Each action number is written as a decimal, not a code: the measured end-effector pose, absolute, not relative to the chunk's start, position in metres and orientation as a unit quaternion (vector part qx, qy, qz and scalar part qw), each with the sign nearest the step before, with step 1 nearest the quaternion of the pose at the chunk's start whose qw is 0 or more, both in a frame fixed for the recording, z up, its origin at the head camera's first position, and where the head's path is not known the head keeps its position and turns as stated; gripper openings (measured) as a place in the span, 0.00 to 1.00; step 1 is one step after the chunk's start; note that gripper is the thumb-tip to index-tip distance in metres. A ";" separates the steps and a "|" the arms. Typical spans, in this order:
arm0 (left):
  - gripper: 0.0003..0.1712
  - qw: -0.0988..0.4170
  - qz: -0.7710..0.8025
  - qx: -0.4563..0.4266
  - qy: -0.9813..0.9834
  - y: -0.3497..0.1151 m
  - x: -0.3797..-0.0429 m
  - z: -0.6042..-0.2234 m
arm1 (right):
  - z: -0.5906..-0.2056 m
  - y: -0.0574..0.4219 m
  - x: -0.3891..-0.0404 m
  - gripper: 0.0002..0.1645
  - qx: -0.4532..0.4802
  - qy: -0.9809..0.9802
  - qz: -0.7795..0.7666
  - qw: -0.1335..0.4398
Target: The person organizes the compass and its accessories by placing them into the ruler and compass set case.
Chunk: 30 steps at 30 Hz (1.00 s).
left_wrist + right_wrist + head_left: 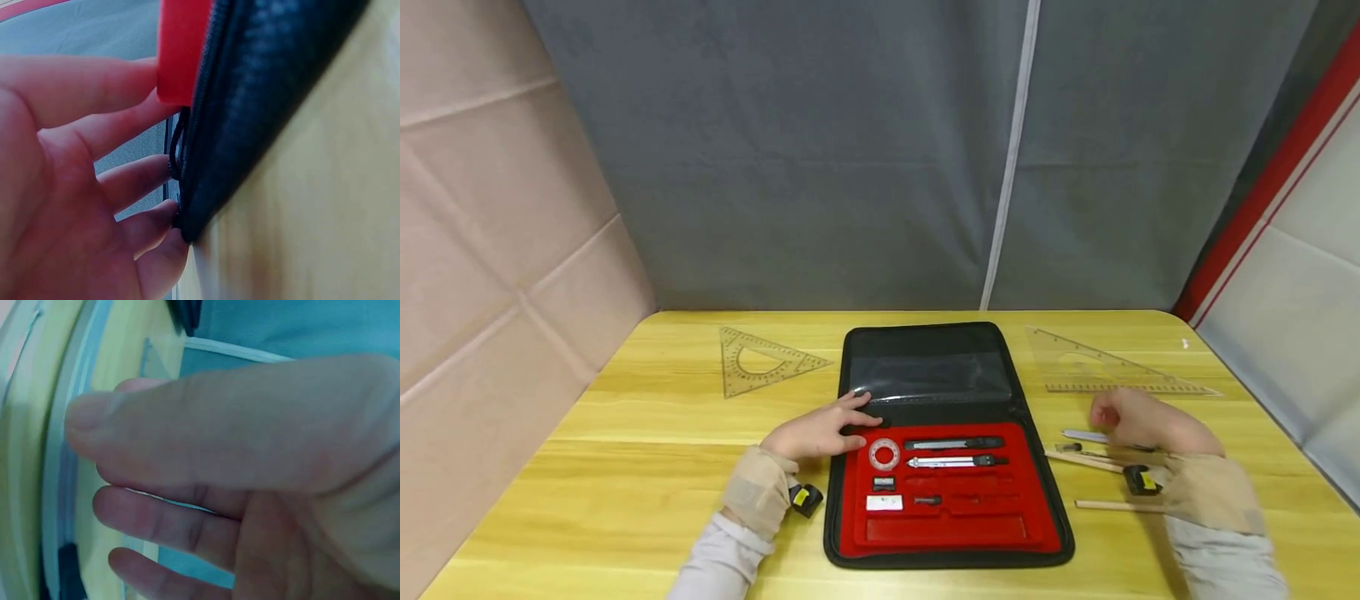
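The unfolded black case (955,413) with its red tray (947,531) lies midway along the worktop (625,467). The left hand (823,429) rests at its left edge, fingers spread, gripping nothing. Right of it, the right hand (1142,421) reaches inward over a silver tool (1082,435), fingers loose and unloaded.

Narrow lane between case (925,340) and right set square (1117,373)

Left sleeve (722,557) and right sleeve (1228,567): pale grey, softly wrinkled fabric.
Left wrist wrap (754,493) and right wrist wrap (1219,496): wide beige bands, bandage-like.
Left wrist camera (807,500) and right wrist camera (1142,481): small black blocks, yellow markings.
Left grip (823,429) and right grip (1142,421): bare.
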<state>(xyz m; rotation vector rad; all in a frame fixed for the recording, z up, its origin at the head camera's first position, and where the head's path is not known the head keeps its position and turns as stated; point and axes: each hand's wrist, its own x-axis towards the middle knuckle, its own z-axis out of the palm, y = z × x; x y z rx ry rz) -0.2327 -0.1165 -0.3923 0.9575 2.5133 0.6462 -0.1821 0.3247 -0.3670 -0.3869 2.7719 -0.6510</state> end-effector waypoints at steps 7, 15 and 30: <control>0.25 0.187 0.229 0.342 0.892 -0.117 -0.233 -0.394 | -0.377 0.329 -0.180 0.20 -0.106 0.945 -0.259 0.172; 0.25 0.187 0.228 0.342 0.892 -0.118 -0.233 -0.396 | -0.382 0.330 -0.179 0.20 -0.137 0.937 -0.271 0.174; 0.25 0.186 0.228 0.339 0.894 -0.117 -0.233 -0.396 | -0.376 0.331 -0.185 0.17 -0.219 0.946 -0.223 0.081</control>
